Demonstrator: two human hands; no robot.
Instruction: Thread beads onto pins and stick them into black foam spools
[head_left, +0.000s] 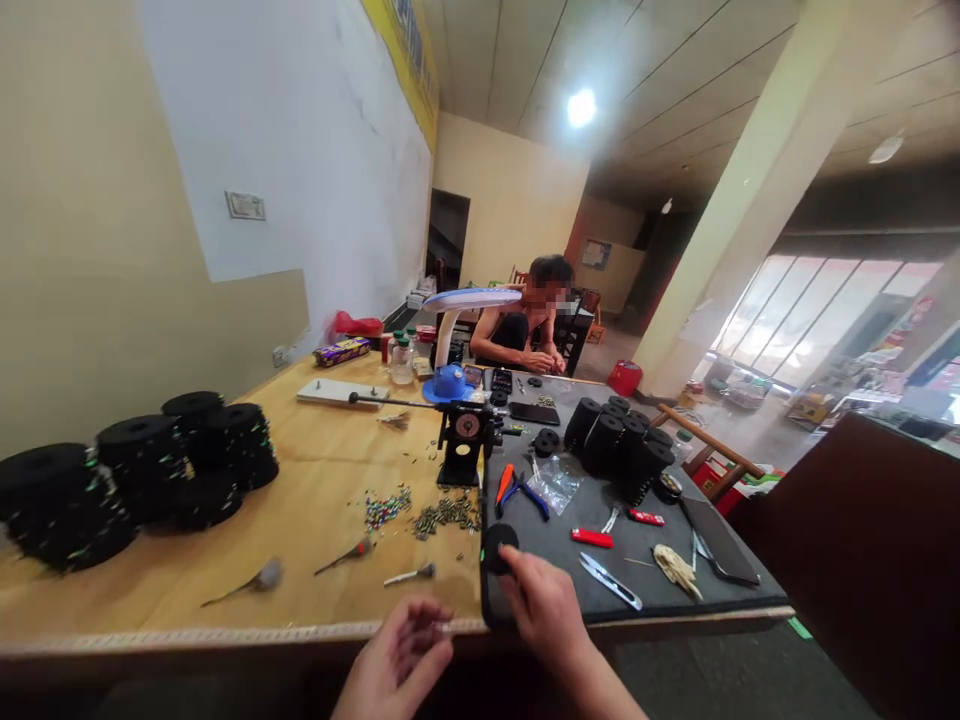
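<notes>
At the table's front edge, my right hand (546,603) pinches the near edge of a black foam disc (498,552). The disc rests where bare wood meets a grey mat. My left hand (401,660) hovers in front of the edge with its fingers curled toward the thumb; a small pale glint shows at the fingertips, too small to name. Three small brush-like tools lie on the wood, the closest to my hands being a white-handled one (411,577). Behind them are a pile of small metal pieces (448,513) and some coloured beads (382,508).
A black winding-type device (459,440) with a long rod stands mid-table, before a blue desk lamp (450,384). Black foam rolls (142,450) are stacked left, more (616,440) right. Pliers (525,490), thread snips (609,582) and a glove (675,570) occupy the mat. A person (525,325) sits opposite.
</notes>
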